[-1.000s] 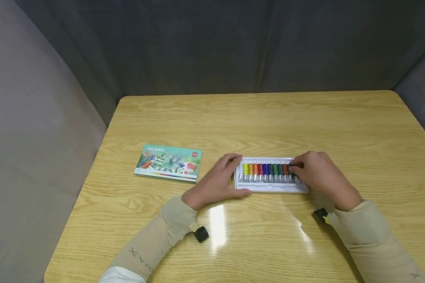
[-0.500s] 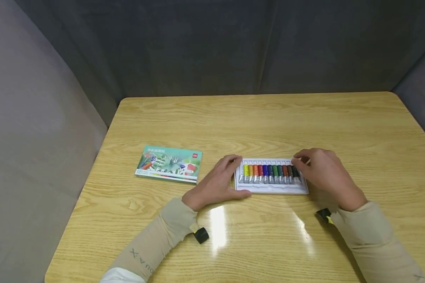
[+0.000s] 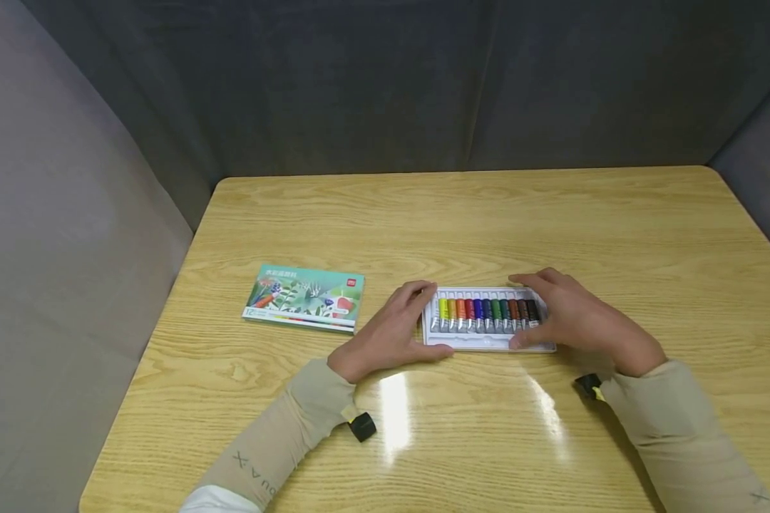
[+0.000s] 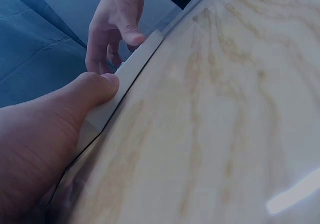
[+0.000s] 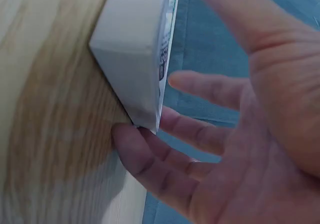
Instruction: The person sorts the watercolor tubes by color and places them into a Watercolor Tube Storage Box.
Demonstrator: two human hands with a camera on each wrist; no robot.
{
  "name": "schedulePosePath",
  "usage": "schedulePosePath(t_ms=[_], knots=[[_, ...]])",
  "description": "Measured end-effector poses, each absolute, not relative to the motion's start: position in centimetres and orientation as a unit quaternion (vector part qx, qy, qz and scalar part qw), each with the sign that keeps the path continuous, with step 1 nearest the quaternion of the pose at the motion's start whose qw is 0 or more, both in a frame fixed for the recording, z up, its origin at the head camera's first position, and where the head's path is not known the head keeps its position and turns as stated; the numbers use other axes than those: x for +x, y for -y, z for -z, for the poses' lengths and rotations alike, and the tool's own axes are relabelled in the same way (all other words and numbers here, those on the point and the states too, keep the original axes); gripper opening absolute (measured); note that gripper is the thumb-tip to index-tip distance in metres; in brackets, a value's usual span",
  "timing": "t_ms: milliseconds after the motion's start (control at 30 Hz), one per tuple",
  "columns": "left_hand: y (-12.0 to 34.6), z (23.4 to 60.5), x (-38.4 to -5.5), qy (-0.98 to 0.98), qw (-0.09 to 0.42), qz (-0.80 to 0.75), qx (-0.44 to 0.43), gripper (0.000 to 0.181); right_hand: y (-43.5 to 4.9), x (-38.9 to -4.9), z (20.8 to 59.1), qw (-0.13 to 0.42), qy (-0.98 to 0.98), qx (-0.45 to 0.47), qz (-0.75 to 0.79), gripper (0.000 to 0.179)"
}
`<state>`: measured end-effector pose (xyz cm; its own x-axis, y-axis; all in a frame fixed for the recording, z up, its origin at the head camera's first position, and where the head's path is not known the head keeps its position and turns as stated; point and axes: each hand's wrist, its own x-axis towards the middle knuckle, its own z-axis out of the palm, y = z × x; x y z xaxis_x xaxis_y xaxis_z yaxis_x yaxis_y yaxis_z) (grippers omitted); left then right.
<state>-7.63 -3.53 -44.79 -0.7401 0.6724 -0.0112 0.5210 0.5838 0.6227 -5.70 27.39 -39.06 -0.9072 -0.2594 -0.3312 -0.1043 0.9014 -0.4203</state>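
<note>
A white plastic tray lies on the table, holding a row of several paint tubes from yellow to black. My left hand grips the tray's left end, fingers at its back corner and thumb along the front edge. In the left wrist view, that thumb presses the tray's side wall. My right hand is spread around the right end, its thumb by the front rim. The right wrist view shows loosely bent fingers about the tray's end wall, the hand not closed on it.
A flat green paint box with a printed plant picture lies left of the tray. Wood-grain tabletop surrounds both. A dark curtain hangs behind the table's far edge, with a grey wall at left.
My right hand has left the dark tubes at the tray's right end and spread its thumb and fingers across that end. The left hand keeps its place.
</note>
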Motion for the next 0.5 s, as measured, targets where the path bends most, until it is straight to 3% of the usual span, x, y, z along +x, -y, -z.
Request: schedulePosePath(t_ms=[333,500], knots=[[3.5,44.64,-7.68,-0.879,0.126,-0.31,0.339,0.11,-26.63,-5.06,39.24,0.184,-0.954,-0.136,0.194,0.132],[3.53,44.59,-7.7,-0.879,0.134,-0.308,0.339,0.11,-26.36,-4.95,39.38,0.177,-0.955,-0.147,0.188,0.129]])
